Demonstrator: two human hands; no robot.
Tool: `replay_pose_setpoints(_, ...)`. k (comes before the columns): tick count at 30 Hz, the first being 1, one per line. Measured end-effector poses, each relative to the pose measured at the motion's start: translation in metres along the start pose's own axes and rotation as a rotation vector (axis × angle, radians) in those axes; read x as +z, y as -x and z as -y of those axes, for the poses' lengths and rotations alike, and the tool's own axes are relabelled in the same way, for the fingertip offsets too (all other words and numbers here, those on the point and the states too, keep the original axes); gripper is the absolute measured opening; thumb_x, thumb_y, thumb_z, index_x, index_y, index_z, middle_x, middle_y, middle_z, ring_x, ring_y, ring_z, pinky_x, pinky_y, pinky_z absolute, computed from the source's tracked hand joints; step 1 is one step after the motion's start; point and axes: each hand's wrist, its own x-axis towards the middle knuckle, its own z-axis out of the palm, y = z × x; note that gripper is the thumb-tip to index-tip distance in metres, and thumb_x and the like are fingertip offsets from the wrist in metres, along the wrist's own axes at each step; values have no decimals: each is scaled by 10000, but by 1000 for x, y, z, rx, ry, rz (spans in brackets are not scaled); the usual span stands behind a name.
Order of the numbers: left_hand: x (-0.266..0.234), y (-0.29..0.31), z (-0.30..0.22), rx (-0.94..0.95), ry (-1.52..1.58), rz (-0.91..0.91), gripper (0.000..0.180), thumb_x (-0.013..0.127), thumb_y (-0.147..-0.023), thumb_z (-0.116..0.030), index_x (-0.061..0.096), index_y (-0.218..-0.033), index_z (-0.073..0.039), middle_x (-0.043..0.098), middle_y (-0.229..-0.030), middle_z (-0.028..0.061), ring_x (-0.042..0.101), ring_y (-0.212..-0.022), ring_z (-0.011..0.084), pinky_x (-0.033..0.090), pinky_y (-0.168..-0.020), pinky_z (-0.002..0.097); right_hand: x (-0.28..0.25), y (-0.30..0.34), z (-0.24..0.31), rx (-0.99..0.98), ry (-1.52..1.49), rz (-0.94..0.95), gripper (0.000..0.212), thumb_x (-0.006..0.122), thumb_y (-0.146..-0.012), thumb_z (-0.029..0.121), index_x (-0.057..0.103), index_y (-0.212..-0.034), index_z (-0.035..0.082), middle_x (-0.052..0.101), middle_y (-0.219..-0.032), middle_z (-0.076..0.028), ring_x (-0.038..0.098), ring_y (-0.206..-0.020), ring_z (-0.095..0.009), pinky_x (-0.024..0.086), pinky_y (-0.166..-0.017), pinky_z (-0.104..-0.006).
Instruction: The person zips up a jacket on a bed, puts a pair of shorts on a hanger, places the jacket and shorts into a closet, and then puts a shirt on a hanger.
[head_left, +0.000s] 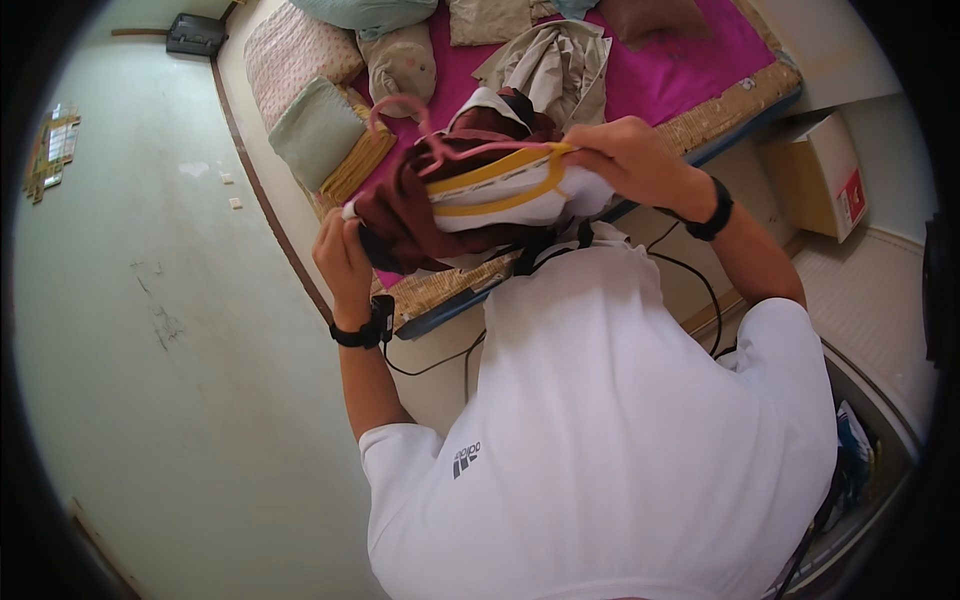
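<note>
A dark red garment [405, 205] with white and yellow striped parts is stretched between my hands, in front of my chest. A pink clothes hanger [437, 150] lies along its top, hook pointing up and left; part of the hanger is hidden in the cloth. My left hand [342, 262] is closed on the garment's left end, next to a small white tip. With thumb and fingers pinched, my right hand [640, 168] grips the yellow-edged right end, where the hanger's arm meets the cloth. Dark straps dangle beneath the garment.
Beyond my hands is a bed with a magenta sheet [645, 85]. On it lie a folded pale green cloth [318, 135], a yellow folded cloth [365, 155], a beige crumpled garment [550, 65] and pillows [305, 48]. A cardboard box [815, 175] stands right; a black cable [715, 290] hangs nearby.
</note>
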Motion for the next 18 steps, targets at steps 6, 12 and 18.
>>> replay_pose_setpoints(6,-16,-15,66,-341,-22,-401,374,434,-1094,-268,621,-988,39,598,-797,104,495,-726,172,454,-682,352,-61,38,0,165,14,-137,161,627,-993,191,656,-982,33,572,-687,-143,571,-587,-272,436,-567,-349)
replay_pose_setpoints(12,-43,-37,125,-544,-77,-388,237,574,-1023,-152,642,-1172,18,690,-1119,124,668,-1003,224,526,-905,330,-107,67,6,243,124,-390,221,595,-1031,208,645,-978,0,466,-607,-59,419,-537,-113,350,-513,-287)
replay_pose_setpoints(18,17,-109,-17,31,193,-121,443,699,-938,-112,555,-1350,-37,623,-1313,131,577,-1230,242,452,-1052,400,-123,50,22,145,275,-400,236,596,-1032,207,647,-936,-2,441,-586,-39,385,-524,-97,321,-504,-276)
